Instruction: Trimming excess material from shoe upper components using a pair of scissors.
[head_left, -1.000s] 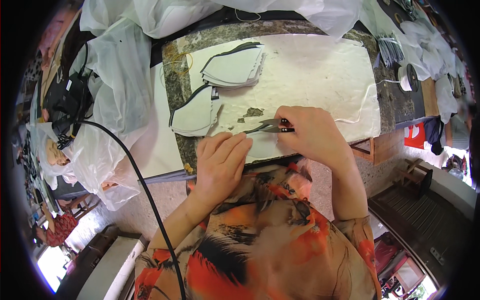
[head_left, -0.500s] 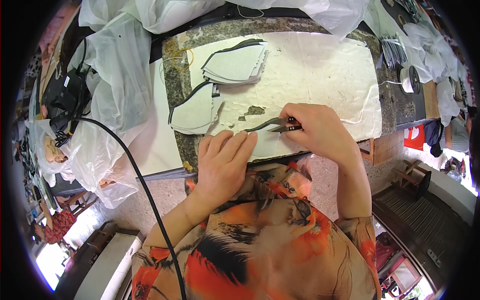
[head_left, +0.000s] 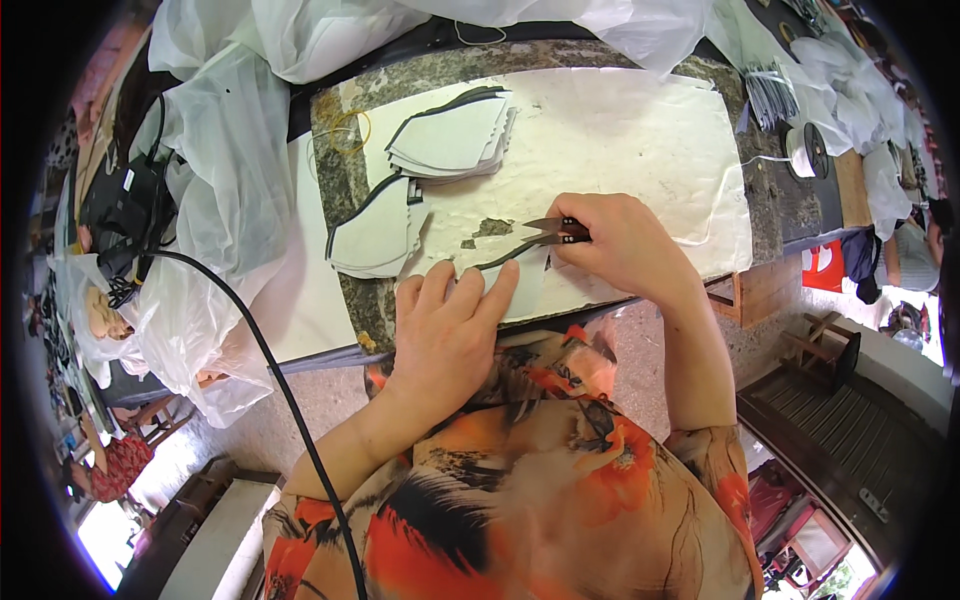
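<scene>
My left hand lies with fingers spread, pressing a white piece with a black curved edge strip onto the board near the front edge. In my right hand are small black-handled thread snips. Their blades stand apart, pointing left, and one runs by the right end of the black strip. My left palm hides part of the piece. Up and to the left rest two stacks of similar black-edged white pieces: an upper stack and a lower stack.
Under the work is a white sheet with torn patches, on a worn speckled board. A spool of white cord stands at right. Plastic bags cover the left and far sides. A black cable crosses at left.
The snips have shifted slightly left and up, and their blades have opened wider. My left hand stays on the piece. The whole view has shifted a little.
</scene>
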